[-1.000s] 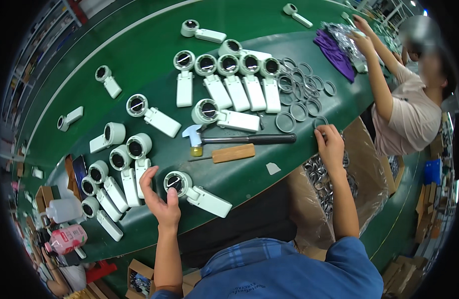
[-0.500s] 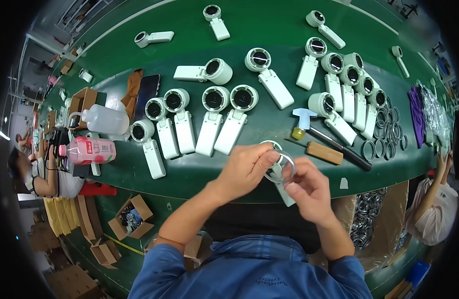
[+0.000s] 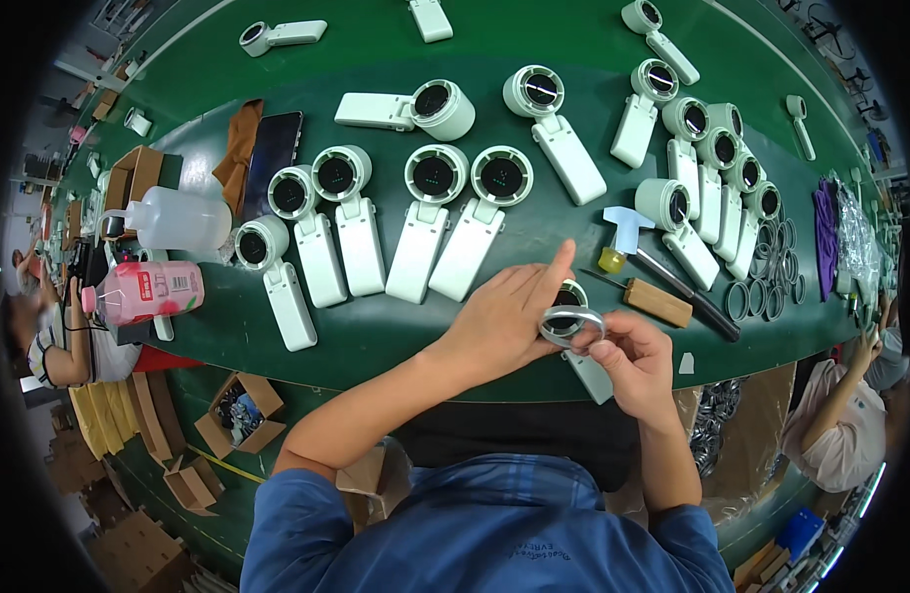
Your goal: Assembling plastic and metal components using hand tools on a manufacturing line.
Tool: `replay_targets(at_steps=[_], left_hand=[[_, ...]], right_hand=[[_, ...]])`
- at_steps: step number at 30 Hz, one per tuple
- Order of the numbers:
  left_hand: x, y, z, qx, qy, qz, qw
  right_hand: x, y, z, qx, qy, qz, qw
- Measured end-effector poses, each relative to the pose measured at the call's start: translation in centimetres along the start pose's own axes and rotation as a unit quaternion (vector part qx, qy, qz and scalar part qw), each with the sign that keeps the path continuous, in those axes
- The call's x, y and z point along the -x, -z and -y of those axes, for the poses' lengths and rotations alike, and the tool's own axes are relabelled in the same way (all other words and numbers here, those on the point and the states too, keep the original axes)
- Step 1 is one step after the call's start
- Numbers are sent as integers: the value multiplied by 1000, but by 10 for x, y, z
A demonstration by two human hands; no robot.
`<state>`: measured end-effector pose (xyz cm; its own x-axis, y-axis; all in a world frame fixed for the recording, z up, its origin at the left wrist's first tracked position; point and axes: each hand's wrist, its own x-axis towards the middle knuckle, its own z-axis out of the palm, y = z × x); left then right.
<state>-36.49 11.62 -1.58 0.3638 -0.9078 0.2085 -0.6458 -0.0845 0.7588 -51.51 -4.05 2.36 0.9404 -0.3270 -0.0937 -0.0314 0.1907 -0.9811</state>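
Near the table's front edge is a small pale-green handheld fan (image 3: pixel 590 379) with a round head and a flat handle. My left hand (image 3: pixel 509 316) holds it by the head from the left side, index finger stretched up and the other fingers partly hidden. Between thumb and fingers, my right hand (image 3: pixel 635 364) grips a shiny grey ring (image 3: pixel 590 321), which is tilted in front of the fan's head. Whether the ring touches the head I cannot tell. Just beyond lie a wooden-handled pick (image 3: pixel 658 302), a blue T-shaped tool (image 3: pixel 628 229) and a dark rod-like tool (image 3: pixel 707 306).
Several similar fans (image 3: pixel 415 252) lie across the green table (image 3: pixel 395 341). Loose rings (image 3: pixel 737 299) are grouped at the right. A pink bottle (image 3: pixel 148 293), a white squeeze bottle (image 3: pixel 183 219) and a phone (image 3: pixel 272 163) are at the left. Other people sit at both sides.
My left index finger has lifted off and now points upward. My right hand has shifted slightly right with the ring, which has turned flatter. The whole view has shifted a little.
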Motion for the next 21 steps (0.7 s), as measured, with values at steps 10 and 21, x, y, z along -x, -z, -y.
replay_targets(at_steps=[10, 21], left_hand=[[12, 12, 3, 163, -11, -38, 986], [12, 13, 2, 154, -10, -27, 988]], right_hand=[[-10, 13, 6, 170, -14, 93, 981], [-6, 15, -2, 120, -25, 49, 991]])
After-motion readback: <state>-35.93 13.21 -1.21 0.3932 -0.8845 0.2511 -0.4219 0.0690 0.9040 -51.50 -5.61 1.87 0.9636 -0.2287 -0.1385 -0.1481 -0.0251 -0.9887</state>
